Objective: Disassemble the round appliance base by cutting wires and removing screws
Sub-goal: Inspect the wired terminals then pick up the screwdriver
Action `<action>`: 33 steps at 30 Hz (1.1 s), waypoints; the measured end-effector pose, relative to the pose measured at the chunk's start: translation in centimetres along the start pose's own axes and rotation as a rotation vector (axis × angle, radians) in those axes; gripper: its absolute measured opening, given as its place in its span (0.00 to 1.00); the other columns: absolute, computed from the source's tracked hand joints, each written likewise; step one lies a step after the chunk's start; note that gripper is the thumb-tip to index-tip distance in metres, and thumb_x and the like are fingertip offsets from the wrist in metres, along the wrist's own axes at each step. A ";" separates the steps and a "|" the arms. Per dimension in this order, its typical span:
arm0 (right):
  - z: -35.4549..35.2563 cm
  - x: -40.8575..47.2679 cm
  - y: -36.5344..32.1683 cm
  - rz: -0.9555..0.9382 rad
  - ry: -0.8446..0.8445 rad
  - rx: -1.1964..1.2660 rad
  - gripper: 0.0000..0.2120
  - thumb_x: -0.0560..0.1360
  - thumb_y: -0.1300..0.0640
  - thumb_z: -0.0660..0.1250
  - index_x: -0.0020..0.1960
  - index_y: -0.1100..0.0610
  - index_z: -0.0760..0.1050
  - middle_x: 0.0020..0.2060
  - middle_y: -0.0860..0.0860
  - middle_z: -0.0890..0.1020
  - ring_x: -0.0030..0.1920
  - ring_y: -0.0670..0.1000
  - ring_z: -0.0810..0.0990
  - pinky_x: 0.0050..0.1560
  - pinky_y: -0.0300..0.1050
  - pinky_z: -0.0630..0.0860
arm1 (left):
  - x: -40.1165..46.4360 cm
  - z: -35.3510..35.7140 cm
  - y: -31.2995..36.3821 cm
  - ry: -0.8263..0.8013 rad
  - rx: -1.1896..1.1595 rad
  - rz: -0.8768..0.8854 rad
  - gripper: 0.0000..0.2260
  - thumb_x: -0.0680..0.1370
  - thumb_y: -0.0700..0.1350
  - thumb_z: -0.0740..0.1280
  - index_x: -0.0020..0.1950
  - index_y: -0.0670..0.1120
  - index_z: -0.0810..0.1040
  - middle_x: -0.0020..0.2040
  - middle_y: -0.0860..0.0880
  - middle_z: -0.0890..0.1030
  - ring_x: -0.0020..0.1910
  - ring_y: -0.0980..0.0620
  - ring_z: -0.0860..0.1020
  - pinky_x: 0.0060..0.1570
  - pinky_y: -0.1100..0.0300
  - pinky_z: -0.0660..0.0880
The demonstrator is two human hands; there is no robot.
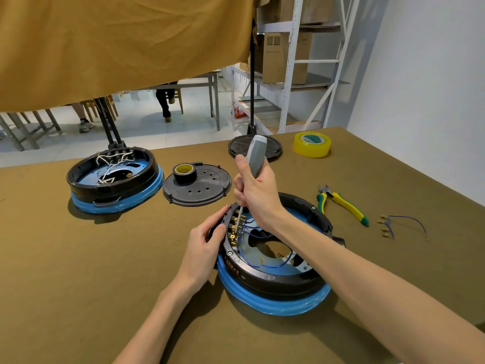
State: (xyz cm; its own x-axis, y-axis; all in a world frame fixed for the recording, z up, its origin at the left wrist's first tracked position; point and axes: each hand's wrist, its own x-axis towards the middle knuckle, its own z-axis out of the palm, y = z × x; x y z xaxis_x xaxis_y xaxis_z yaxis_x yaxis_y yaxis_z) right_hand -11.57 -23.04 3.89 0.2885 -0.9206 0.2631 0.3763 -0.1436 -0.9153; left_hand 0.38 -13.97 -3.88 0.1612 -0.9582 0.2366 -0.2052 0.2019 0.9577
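Round appliance base (273, 282) lay on surface (78, 271), left hand (207, 241) gripped its rim, right hand (256, 191) clasped electric screwdriver (256, 155) over the terminals (235, 228)

Olive-clothed table (78, 285); two bases (273, 287) (112, 179), lids (196, 187), tapes (312, 144), cutters (343, 204)

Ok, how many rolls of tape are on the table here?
2. A black roll sits on the loose round black cover left of centre, and a yellow roll lies at the table's far right edge. None seem hidden, though I cannot rule that out.

Two bases (273, 258) (112, 179), two tape rolls (311, 144) (184, 173)
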 end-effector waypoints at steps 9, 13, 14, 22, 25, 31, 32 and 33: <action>2.8 1.0 -0.6 -0.021 -0.179 -0.226 0.07 0.84 0.55 0.64 0.53 0.57 0.67 0.31 0.48 0.69 0.25 0.45 0.66 0.22 0.37 0.65 | 0.2 -0.1 -0.8 0.015 0.069 -0.035 0.18 0.85 0.42 0.60 0.75 0.55 0.68 0.64 0.69 0.74 0.62 0.79 0.70 0.59 0.81 0.66; 2.8 0.5 -0.2 0.010 -0.224 -0.383 0.11 0.84 0.55 0.65 0.58 0.61 0.68 0.34 0.51 0.70 0.28 0.46 0.67 0.25 0.40 0.66 | 0.1 -0.1 -0.7 0.015 0.062 -0.049 0.17 0.85 0.41 0.60 0.72 0.57 0.71 0.60 0.72 0.78 0.63 0.76 0.73 0.57 0.80 0.68; 2.5 0.2 -0.1 0.012 -0.215 -0.400 0.12 0.83 0.55 0.65 0.59 0.63 0.68 0.36 0.52 0.71 0.29 0.46 0.69 0.27 0.40 0.67 | 0.0 -0.1 -0.6 0.007 0.058 -0.043 0.16 0.85 0.41 0.60 0.70 0.58 0.72 0.57 0.73 0.80 0.62 0.75 0.74 0.56 0.80 0.69; -2.6 0.5 -3.8 0.188 0.164 0.041 0.08 0.84 0.56 0.63 0.57 0.58 0.66 0.35 0.51 0.71 0.27 0.47 0.69 0.22 0.40 0.66 | -0.1 0.1 -0.6 0.017 0.094 0.033 0.18 0.87 0.43 0.58 0.77 0.50 0.72 0.69 0.61 0.77 0.67 0.69 0.73 0.61 0.74 0.71; -6.2 0.1 -5.6 0.164 0.300 -0.041 0.04 0.84 0.59 0.62 0.53 0.59 0.68 0.35 0.52 0.73 0.25 0.47 0.70 0.21 0.40 0.66 | -0.2 0.6 -0.4 0.030 0.093 0.045 0.19 0.85 0.48 0.57 0.75 0.51 0.73 0.67 0.60 0.78 0.65 0.69 0.75 0.61 0.72 0.73; -14.2 -2.8 -5.9 0.188 0.188 -1.171 0.15 0.80 0.51 0.67 0.62 0.55 0.68 0.46 0.54 0.81 0.41 0.54 0.81 0.40 0.49 0.74 | -0.3 1.1 -0.1 0.081 0.087 0.060 0.23 0.80 0.51 0.55 0.74 0.50 0.74 0.67 0.58 0.79 0.67 0.65 0.75 0.67 0.61 0.71; -14.9 -3.4 -5.5 0.212 0.178 -1.294 0.17 0.79 0.49 0.67 0.62 0.54 0.66 0.49 0.54 0.80 0.44 0.56 0.81 0.42 0.49 0.75 | -0.3 1.2 -0.1 0.087 0.086 0.058 0.23 0.80 0.51 0.55 0.74 0.49 0.74 0.67 0.57 0.79 0.67 0.65 0.75 0.67 0.60 0.71; -15.6 -3.8 -5.1 0.235 0.180 -1.365 0.17 0.79 0.48 0.67 0.62 0.53 0.66 0.50 0.54 0.79 0.45 0.57 0.81 0.42 0.50 0.76 | -0.2 1.2 -0.1 0.087 0.083 0.053 0.23 0.80 0.51 0.55 0.74 0.50 0.74 0.67 0.57 0.79 0.67 0.65 0.75 0.67 0.60 0.71</action>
State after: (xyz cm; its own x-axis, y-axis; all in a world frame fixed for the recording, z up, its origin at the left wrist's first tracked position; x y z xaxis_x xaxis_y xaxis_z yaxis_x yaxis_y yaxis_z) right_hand -28.32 -24.44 2.82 0.0699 -0.9907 0.1167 -0.8394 -0.1216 -0.5298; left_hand -0.82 -14.01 -4.26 0.2303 -0.9246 0.3034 -0.2947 0.2309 0.9273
